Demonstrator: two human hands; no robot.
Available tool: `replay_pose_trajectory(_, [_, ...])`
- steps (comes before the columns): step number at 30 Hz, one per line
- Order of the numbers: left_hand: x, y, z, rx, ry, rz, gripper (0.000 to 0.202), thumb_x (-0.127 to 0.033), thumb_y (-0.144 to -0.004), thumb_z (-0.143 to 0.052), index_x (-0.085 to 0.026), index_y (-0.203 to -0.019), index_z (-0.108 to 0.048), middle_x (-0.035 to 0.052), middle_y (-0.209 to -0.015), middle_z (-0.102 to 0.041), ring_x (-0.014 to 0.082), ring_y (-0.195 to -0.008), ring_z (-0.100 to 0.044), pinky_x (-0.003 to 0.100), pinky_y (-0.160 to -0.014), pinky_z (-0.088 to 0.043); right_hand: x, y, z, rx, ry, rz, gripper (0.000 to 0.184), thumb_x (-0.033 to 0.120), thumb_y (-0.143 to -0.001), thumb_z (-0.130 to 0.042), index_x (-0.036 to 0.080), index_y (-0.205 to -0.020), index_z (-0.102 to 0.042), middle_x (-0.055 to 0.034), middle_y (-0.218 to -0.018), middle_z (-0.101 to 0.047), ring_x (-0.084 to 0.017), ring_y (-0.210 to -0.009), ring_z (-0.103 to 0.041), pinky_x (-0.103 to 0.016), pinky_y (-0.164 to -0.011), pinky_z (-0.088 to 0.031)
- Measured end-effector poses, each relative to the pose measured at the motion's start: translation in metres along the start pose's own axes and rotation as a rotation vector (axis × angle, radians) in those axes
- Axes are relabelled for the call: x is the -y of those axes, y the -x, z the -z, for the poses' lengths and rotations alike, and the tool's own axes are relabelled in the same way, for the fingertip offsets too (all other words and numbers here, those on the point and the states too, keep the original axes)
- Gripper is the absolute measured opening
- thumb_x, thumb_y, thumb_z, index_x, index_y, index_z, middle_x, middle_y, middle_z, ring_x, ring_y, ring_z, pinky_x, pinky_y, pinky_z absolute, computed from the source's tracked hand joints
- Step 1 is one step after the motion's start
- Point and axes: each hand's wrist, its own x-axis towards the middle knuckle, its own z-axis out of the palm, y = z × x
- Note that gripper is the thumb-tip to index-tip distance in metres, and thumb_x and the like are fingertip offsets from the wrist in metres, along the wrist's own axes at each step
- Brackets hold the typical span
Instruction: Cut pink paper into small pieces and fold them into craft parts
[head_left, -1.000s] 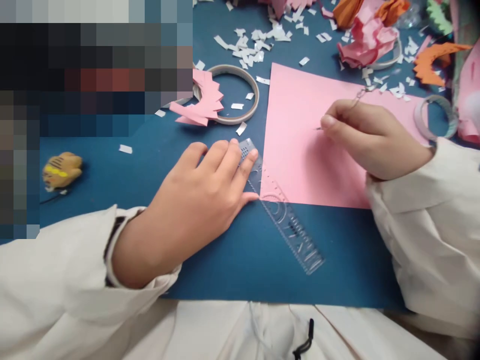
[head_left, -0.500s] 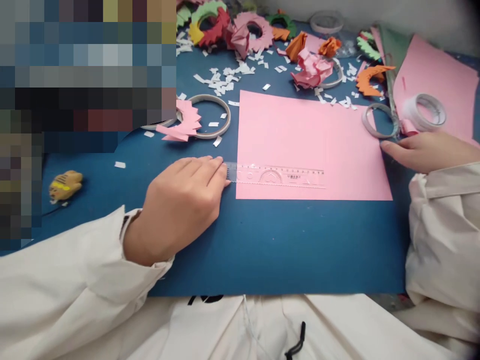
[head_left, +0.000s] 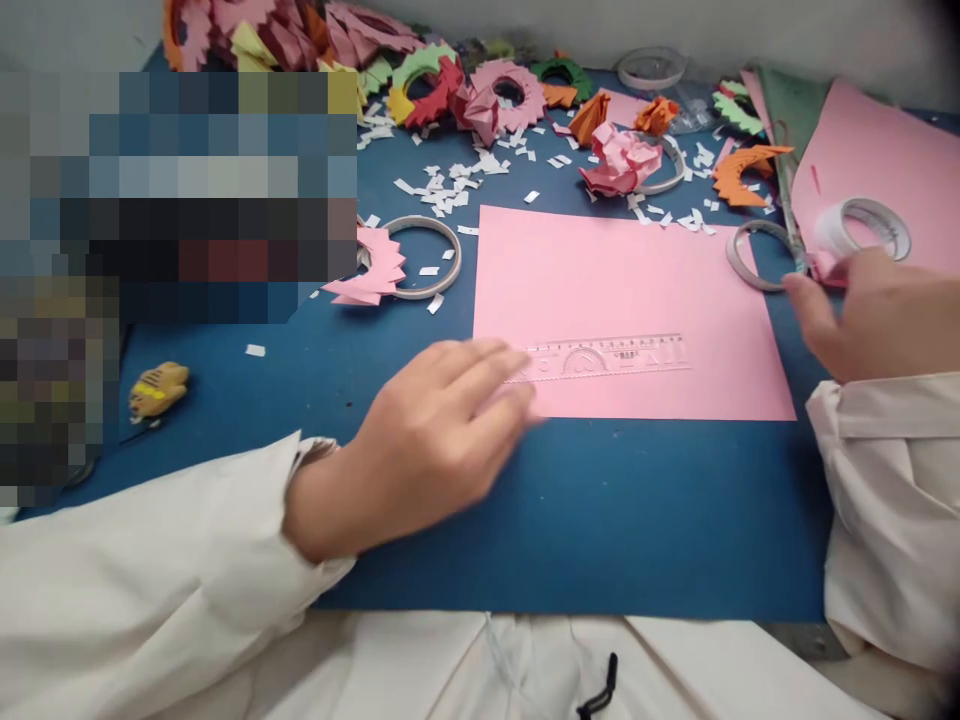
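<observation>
A clear plastic ruler [head_left: 607, 355] with a protractor cut-out lies along the lower part of a pink paper sheet [head_left: 600, 270]. My left hand [head_left: 427, 440] grips the ruler's left end, its fingers covering that end. To the right, my right hand [head_left: 892, 315] is beside the sheet's right edge, thumb and fingers apart. Its fingertips are close to a small pinkish-red thing [head_left: 825, 266] whose kind I cannot make out. A roll of white tape [head_left: 840, 235] is just beyond those fingers, and a narrower tape roll [head_left: 739, 265] overlaps the sheet's upper right corner.
White paper scraps [head_left: 442, 190] are scattered behind the sheet. Folded paper rings [head_left: 510, 85] and crumpled pink paper [head_left: 619, 160] line the back. Another tape ring [head_left: 456, 250] lies left of the sheet, and a yellow striped toy [head_left: 159, 392] further left. More pink paper [head_left: 885, 150] is at right.
My left hand has moved right with the ruler, sliding it further over the sheet. My right hand has lifted and turned, with its fingers nearer the white tape roll.
</observation>
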Motion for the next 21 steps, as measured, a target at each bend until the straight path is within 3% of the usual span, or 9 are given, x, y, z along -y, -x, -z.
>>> replay_pose_trajectory(1, [-0.003, -0.003, 0.009, 0.047, 0.258, 0.019, 0.02, -0.023, -0.089, -0.05, -0.014, -0.089, -0.068, 0.012, -0.102, -0.07, 0.0233, -0.098, -0.064, 0.035, -0.085, -0.054, 0.008, 0.006, 0.007, 0.023, 0.013, -0.002, 0.068, 0.065, -0.087, -0.03, 0.009, -0.108, -0.063, -0.0188, -0.065, -0.059, -0.018, -0.057, -0.053, -0.031, -0.051, -0.017])
replay_pose_trajectory(3, [-0.007, -0.011, 0.028, 0.295, 0.789, -0.04, 0.023, -0.028, -0.09, -0.045, -0.02, -0.091, -0.067, 0.0078, -0.097, -0.07, 0.018, -0.09, -0.065, 0.025, -0.077, -0.055, 0.023, 0.015, 0.021, 0.057, -0.1, 0.253, 0.054, 0.057, -0.089, -0.037, 0.017, -0.118, -0.057, -0.0133, -0.076, -0.064, -0.017, -0.061, -0.054, -0.028, -0.05, -0.02])
replay_pose_trajectory(6, [-0.007, -0.025, 0.045, 0.543, 1.2, -0.098, 0.019, -0.03, -0.087, -0.052, -0.02, -0.091, -0.067, 0.0061, -0.085, -0.069, 0.0153, -0.085, -0.064, 0.019, -0.081, -0.053, 0.038, 0.023, 0.03, 0.057, -0.218, 0.424, 0.044, 0.054, -0.089, -0.041, 0.021, -0.113, -0.058, -0.0074, -0.081, -0.067, -0.017, -0.064, -0.055, -0.027, -0.051, -0.025])
replay_pose_trajectory(9, [-0.006, -0.032, 0.042, 0.567, 1.326, -0.045, 0.032, -0.041, -0.091, -0.047, -0.016, -0.089, -0.068, 0.0085, -0.085, -0.068, 0.0147, -0.083, -0.063, 0.018, -0.083, -0.051, 0.043, 0.026, 0.028, 0.03, -0.25, 0.472, 0.041, 0.054, -0.087, -0.045, 0.022, -0.109, -0.058, -0.0035, -0.081, -0.067, -0.016, -0.063, -0.055, -0.026, -0.051, -0.03])
replay_pose_trajectory(14, [-0.008, -0.027, 0.028, 0.573, 1.388, 0.027, 0.046, -0.041, -0.096, -0.036, -0.009, -0.086, -0.067, 0.0098, -0.083, -0.068, 0.0134, -0.079, -0.062, 0.016, -0.078, -0.051, 0.045, 0.03, 0.026, -0.136, -0.254, 0.552, 0.051, 0.055, -0.09, -0.04, 0.023, -0.129, -0.046, -0.004, -0.086, -0.065, -0.017, -0.066, -0.054, -0.029, -0.052, -0.032])
replay_pose_trajectory(17, [-0.008, -0.023, 0.026, 0.559, 1.38, 0.058, 0.041, -0.033, -0.096, -0.04, -0.003, -0.086, -0.067, 0.0094, -0.083, -0.069, 0.0115, -0.08, -0.062, 0.012, -0.079, -0.049, 0.043, 0.032, 0.026, -0.107, -0.253, 0.644, 0.06, 0.061, -0.089, -0.035, 0.026, -0.138, -0.037, -0.0049, -0.086, -0.062, -0.018, -0.068, -0.054, -0.029, -0.05, -0.031])
replay_pose_trajectory(21, [-0.006, -0.019, 0.027, 0.52, 1.348, 0.055, 0.026, -0.023, -0.093, -0.048, -0.006, -0.085, -0.067, 0.0056, -0.081, -0.069, 0.0088, -0.078, -0.062, 0.01, -0.079, -0.049, 0.039, 0.032, 0.026, -0.117, -0.275, 0.788, 0.068, 0.065, -0.087, -0.034, 0.028, -0.143, -0.029, -0.0043, -0.086, -0.061, -0.015, -0.062, -0.052, -0.027, -0.045, -0.028])
